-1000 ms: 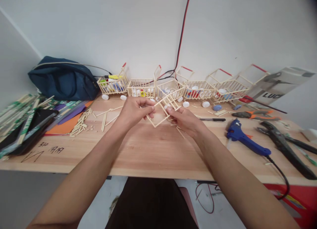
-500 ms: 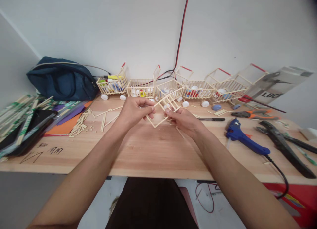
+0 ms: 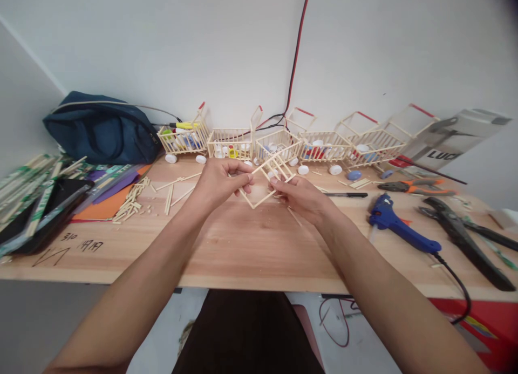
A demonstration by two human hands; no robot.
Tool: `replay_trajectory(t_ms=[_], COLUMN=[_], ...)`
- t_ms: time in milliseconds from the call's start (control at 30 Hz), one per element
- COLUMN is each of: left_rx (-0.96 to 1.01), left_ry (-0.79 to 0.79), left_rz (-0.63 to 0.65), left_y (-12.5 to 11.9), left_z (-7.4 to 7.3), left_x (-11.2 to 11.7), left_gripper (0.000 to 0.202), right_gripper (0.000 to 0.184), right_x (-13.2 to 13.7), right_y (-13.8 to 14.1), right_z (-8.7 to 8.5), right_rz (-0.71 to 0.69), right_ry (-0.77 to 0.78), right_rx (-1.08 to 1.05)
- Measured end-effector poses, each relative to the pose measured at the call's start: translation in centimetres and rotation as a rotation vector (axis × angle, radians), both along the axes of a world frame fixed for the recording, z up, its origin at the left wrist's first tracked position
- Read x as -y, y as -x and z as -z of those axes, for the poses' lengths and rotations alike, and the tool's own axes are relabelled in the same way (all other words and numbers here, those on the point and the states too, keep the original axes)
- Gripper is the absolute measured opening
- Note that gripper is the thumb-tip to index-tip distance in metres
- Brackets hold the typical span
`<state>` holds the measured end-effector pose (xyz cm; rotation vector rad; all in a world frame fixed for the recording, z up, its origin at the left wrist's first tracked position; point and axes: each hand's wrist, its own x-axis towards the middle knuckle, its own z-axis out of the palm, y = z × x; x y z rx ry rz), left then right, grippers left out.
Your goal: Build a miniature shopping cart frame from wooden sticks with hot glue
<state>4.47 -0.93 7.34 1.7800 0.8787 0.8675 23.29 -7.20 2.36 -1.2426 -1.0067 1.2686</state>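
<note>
Between my hands, above the table, is a small wooden stick frame (image 3: 262, 202) made of pale square sticks, with a few parallel bars at its upper right. My left hand (image 3: 222, 182) pinches its left side between thumb and fingers. On the right side, my right hand (image 3: 301, 197) grips the barred part, its thumb on top. Fingers partly hide where the sticks join. Just behind the frame stands a miniature stick-built shopping cart (image 3: 277, 144), in a row of several such carts with red handles and bottle-cap wheels.
A blue glue gun (image 3: 404, 228), black cutters (image 3: 469, 244), orange-handled pliers (image 3: 416, 187) and a black pen (image 3: 346, 195) lie to the right. Leftward are short cut sticks (image 3: 131, 204), a blue bag (image 3: 101, 128) and bundled sticks (image 3: 38, 196). Carts line the wall side.
</note>
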Motion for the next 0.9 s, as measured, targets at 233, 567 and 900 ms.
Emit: replay_trajectory(t_ms=[233, 567, 900], left_rx=[0.014, 0.025, 0.023], left_ry=[-0.008, 0.005, 0.028], left_rz=[-0.016, -0.019, 0.014], left_y=[0.1, 0.3, 0.8], left_z=[-0.1, 0.1, -0.2], left_x=[-0.2, -0.4, -0.8], left_gripper=[0.019, 0.022, 0.021], right_gripper=[0.046, 0.04, 0.059], right_x=[-0.2, -0.2, -0.3], right_y=[0.0, 0.0, -0.6], right_z=[-0.5, -0.6, -1.5], right_rz=[0.047, 0.051, 0.191], right_ry=[0.028, 0.041, 0.047], right_rx=[-0.043, -0.093, -0.127])
